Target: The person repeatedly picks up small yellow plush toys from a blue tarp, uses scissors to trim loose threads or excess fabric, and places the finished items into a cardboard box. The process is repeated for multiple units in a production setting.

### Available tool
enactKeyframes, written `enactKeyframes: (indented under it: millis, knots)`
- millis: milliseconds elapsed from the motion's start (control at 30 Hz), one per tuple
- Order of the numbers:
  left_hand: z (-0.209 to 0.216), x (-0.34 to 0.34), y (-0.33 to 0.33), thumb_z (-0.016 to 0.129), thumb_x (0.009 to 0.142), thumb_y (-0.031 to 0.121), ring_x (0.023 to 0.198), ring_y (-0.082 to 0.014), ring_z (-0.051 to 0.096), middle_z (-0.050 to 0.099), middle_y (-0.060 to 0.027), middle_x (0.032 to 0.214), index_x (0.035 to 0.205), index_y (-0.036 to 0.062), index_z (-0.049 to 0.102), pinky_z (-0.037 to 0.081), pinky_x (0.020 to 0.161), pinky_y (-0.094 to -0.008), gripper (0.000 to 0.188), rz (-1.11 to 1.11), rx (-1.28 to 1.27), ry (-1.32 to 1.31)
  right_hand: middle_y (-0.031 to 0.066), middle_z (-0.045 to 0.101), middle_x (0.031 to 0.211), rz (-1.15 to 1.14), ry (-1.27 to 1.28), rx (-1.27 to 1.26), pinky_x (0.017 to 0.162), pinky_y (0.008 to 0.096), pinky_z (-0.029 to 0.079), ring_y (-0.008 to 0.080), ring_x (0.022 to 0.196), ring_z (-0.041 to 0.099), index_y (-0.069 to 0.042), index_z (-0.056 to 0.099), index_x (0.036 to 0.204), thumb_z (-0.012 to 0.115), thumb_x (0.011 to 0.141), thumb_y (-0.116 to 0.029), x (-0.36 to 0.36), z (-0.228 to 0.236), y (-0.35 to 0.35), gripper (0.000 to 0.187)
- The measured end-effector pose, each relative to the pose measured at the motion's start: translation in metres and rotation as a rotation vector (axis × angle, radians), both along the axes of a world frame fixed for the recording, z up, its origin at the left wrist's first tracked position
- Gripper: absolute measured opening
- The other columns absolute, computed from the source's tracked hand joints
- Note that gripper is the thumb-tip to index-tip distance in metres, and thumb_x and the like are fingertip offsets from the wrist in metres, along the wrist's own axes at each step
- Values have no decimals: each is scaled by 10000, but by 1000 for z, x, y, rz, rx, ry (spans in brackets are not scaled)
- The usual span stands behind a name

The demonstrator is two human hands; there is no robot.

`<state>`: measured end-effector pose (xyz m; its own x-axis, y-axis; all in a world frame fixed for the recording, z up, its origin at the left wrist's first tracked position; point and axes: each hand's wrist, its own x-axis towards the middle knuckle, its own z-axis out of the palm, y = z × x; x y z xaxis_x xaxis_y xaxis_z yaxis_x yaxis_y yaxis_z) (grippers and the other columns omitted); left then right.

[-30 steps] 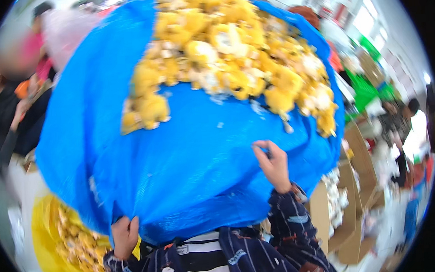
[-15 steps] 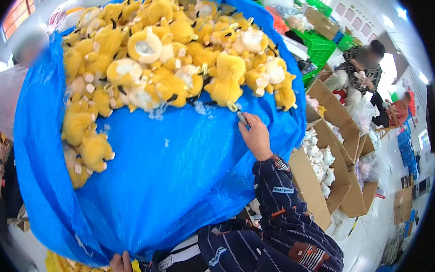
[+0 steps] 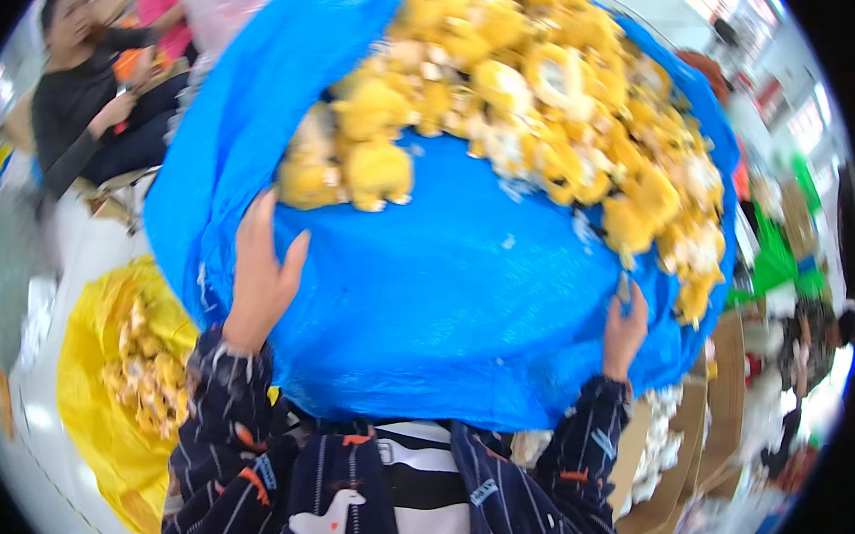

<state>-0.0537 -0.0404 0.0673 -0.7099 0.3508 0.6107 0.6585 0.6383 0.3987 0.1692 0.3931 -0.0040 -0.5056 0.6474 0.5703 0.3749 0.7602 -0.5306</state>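
Observation:
A heap of yellow plush toys [image 3: 553,73] lies across the far half of a blue sheet [image 3: 399,288]. White stuffing shows on several of them. My left hand [image 3: 264,277] is open, thumb and fingers apart, beside a pair of plush toys at the sheet's left side. Whether its fingertips touch the nearest toy I cannot tell. My right hand [image 3: 627,328] is closed on a small slim grey tool [image 3: 624,286], its kind blurred. The tool's tip points up, just below a yellow plush toy [image 3: 630,220] at the heap's near edge.
A yellow bag [image 3: 92,385] with more plush toys stands on the floor at lower left. Beyond it, a person [image 3: 85,102] sits working. Cardboard boxes [image 3: 719,386] holding white items, green crates [image 3: 774,256] and another person [image 3: 810,351] are at right.
My view has turned left, shifting the heap rightward. My left hand has risen from the sheet's near edge to the toys at the left. My right hand still grips the grey tool.

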Motion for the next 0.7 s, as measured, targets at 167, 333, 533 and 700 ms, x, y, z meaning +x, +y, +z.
enactKeyframes:
  millis: [167, 333, 533, 700]
  knots:
    - [37, -59, -40, 577, 862, 211, 1182, -445, 411, 436, -277, 1288, 1340, -21, 347, 327, 989, -497, 579, 237, -63, 271, 149, 596, 1147, -11, 39, -135, 870, 329, 442, 253, 1039, 567, 20, 563, 1171, 587, 879, -83, 12, 14, -16, 311]
    - [58, -88, -63, 620, 832, 278, 1085, -426, 477, 504, -245, 1209, 1314, 0, 393, 373, 935, -493, 602, 536, -67, 303, 104, 605, 1147, -18, 93, -190, 822, 283, 445, 186, 1025, 567, 13, 564, 1165, 571, 896, -89, 16, 22, -45, 288]
    - [58, -45, 27, 674, 815, 216, 1132, -334, 533, 519, -212, 1261, 1312, -13, 427, 425, 947, -374, 600, -178, 340, -253, 128, 608, 1137, 63, 136, -359, 753, 273, 461, 195, 1013, 576, 17, 582, 1117, 575, 872, -24, 18, 0, -67, 248]
    - [-7, -81, 51, 716, 746, 284, 1215, -408, 426, 392, -301, 1329, 1377, 7, 288, 383, 986, -436, 811, 115, 194, -323, 130, 621, 1097, 257, 60, -283, 672, 263, 479, 190, 935, 608, -1, 620, 1026, 595, 844, -7, 1, 27, -114, 184]
